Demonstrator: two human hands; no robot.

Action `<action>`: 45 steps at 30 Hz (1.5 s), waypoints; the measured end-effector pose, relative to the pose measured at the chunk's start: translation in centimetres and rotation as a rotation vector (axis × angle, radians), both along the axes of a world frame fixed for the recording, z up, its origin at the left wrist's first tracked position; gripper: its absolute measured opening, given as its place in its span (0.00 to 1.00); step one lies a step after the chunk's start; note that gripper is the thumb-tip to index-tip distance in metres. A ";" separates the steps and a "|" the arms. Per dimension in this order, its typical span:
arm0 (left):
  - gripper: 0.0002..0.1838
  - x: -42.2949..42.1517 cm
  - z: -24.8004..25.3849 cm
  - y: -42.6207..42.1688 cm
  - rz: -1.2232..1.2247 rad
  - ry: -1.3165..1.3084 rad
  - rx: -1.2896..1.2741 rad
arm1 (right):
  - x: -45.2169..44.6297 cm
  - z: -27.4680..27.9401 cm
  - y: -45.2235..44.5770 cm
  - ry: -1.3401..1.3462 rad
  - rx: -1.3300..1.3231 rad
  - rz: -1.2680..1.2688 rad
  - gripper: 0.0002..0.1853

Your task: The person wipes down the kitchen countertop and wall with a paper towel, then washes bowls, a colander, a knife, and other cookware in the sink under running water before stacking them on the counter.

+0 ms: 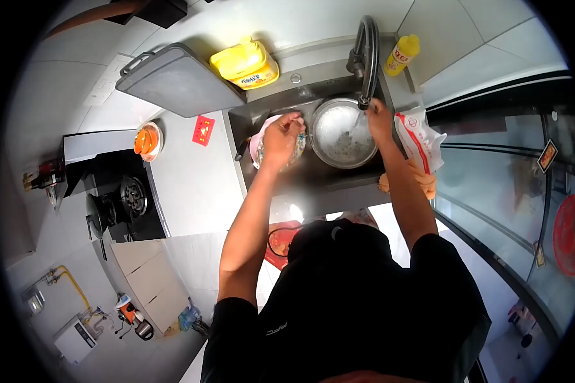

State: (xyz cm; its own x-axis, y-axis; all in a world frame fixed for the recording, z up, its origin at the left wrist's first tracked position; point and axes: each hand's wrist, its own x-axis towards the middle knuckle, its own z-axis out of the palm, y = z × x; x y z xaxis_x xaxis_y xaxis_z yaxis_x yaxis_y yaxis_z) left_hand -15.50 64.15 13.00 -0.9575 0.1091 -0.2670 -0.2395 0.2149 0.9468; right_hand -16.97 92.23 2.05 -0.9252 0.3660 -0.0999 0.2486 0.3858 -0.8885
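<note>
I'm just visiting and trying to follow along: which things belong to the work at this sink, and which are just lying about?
Seemingly in use: sink, metal basin, faucet, pink dish.

Apparently just lying about: grey cutting board, red card, white-and-red bag.

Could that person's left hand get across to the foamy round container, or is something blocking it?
Nothing visible blocks it, except the round container's own rim. The left hand is at the dishes right beside it; the faucet is toward the far right edge, near the right hand.
</note>
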 end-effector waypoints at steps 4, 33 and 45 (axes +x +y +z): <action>0.16 -0.5 1.8 0.3 0.038 -0.021 0.131 | -5.7 2.5 1.3 0.192 0.345 -0.033 0.17; 0.15 -17.0 22.7 -26.1 -0.082 0.750 -1.404 | 14.2 -4.1 -3.4 -0.156 -0.027 0.156 0.17; 0.17 -9.9 23.0 -29.3 -0.404 0.663 -1.598 | 15.5 -3.6 -5.7 -0.223 -0.290 0.065 0.16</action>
